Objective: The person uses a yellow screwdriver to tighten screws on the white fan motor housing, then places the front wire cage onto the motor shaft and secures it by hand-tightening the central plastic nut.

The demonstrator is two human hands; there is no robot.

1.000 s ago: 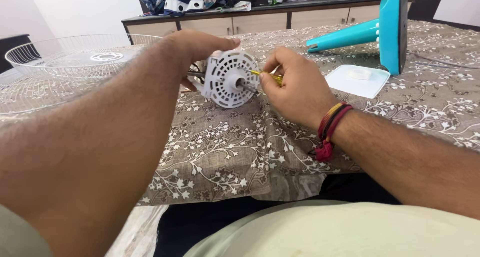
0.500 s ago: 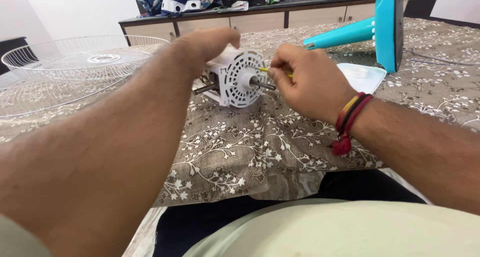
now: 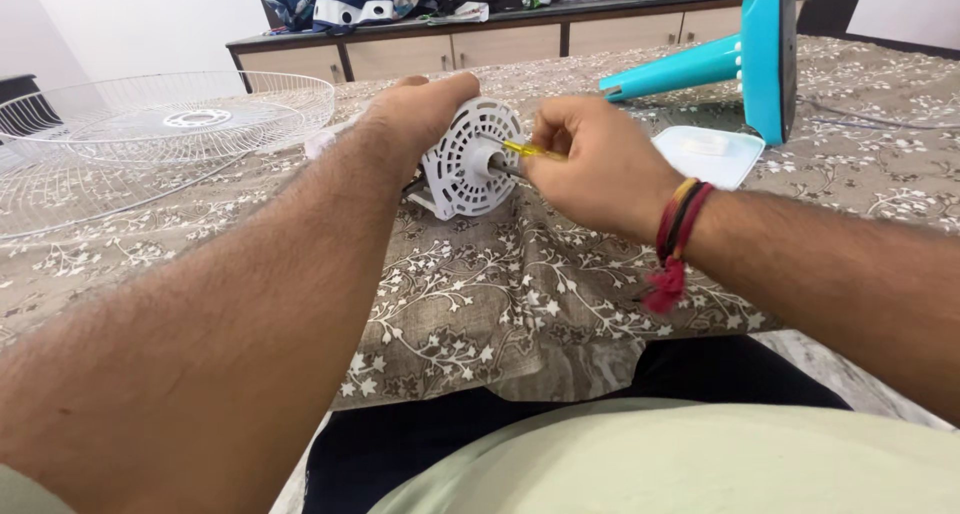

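Observation:
My left hand (image 3: 420, 109) grips the top and back of a white round fan motor housing (image 3: 465, 164) that rests on the patterned cloth of the bed (image 3: 500, 294). The housing's slotted face and metal shaft point toward my right hand (image 3: 590, 164). That hand is closed around a small yellow-handled screwdriver (image 3: 530, 151), whose tip is at the housing's face next to the shaft. Red and dark threads circle my right wrist.
Two white wire fan grilles (image 3: 150, 124) lie at the left. A turquoise fan stand (image 3: 740, 54) and a white square lid (image 3: 710, 154) sit at the right. A wooden cabinet (image 3: 500, 39) with clothes on top stands behind.
My left hand has turned the motor housing so its face tilts more upright, and my right hand with the screwdriver has shifted slightly left toward the shaft.

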